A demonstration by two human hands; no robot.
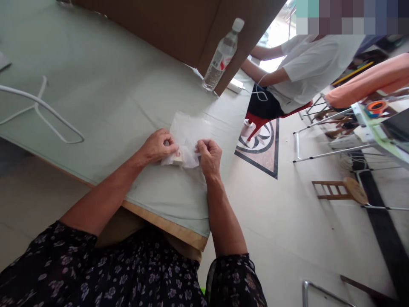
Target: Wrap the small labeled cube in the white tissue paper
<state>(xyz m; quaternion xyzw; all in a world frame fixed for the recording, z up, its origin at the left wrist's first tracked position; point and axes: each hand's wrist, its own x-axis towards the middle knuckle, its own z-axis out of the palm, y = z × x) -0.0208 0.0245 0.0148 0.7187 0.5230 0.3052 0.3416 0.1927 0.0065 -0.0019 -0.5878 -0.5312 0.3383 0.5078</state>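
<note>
A thin, translucent white plastic bag (190,130) lies on the pale green tablecloth (108,89) close to the table's near right corner. My left hand (159,147) pinches it at its left side, thumb and fingertips together. On the opposite side, my right hand (209,155) has its fingers curled closed on the bag's edge. Under or inside the film, by my left fingertips, shows a small cream-coloured piece (178,158); its kind I cannot make out.
Beyond the bag a water bottle (220,57) stands against a large brown box (153,25). A white cable (41,102) loops at the left. Across the corner sits a person in a white shirt (315,59). A wooden stool (354,190) is on the floor to the right.
</note>
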